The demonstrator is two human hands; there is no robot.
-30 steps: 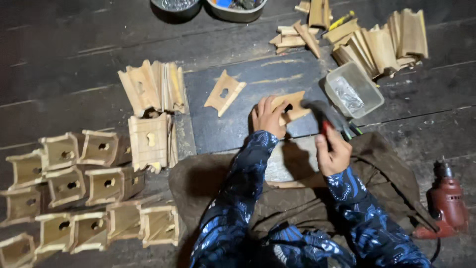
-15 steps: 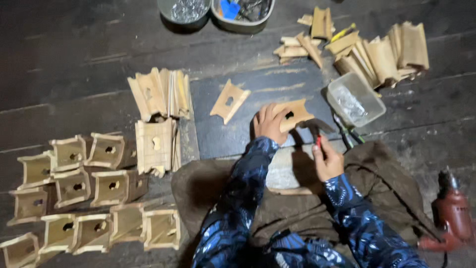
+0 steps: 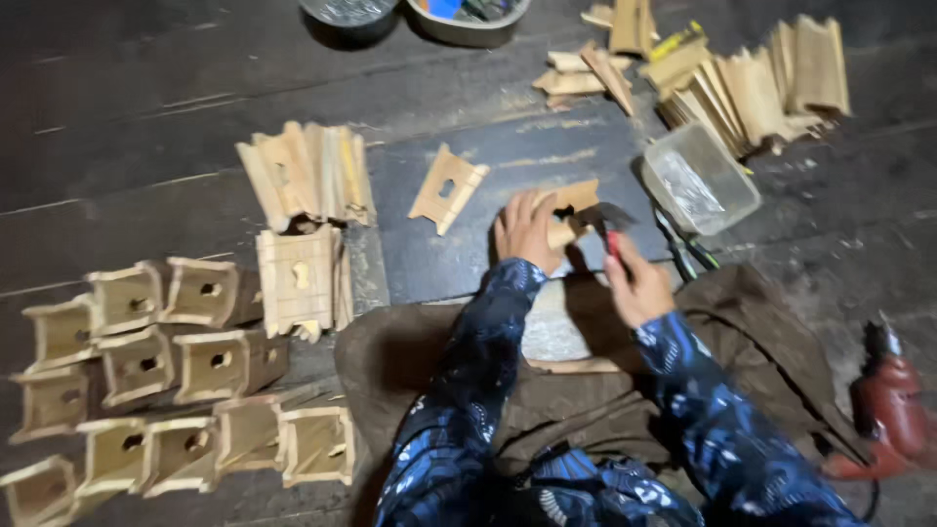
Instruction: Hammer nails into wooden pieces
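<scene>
My left hand (image 3: 527,230) presses a flat wooden piece with a hole (image 3: 571,208) down on a dark work board (image 3: 508,166). My right hand (image 3: 634,283) grips a hammer with a red handle (image 3: 607,222), whose dark head sits against the right edge of that piece. A second flat wooden piece with a hole (image 3: 446,187) lies loose on the board to the left of my hands. Both arms wear dark blue patterned sleeves.
Several small open wooden boxes (image 3: 166,371) stand in rows at the left. Stacks of cut pieces lie at centre left (image 3: 307,176) and top right (image 3: 752,83). A clear plastic tub (image 3: 698,181), pliers (image 3: 683,249), two bowls at the top edge (image 3: 468,15) and a red drill (image 3: 888,405) surround me.
The view has shifted slightly. My right hand has brought the hammer in closer to the piece under my left hand, its head now at the piece's right edge.
</scene>
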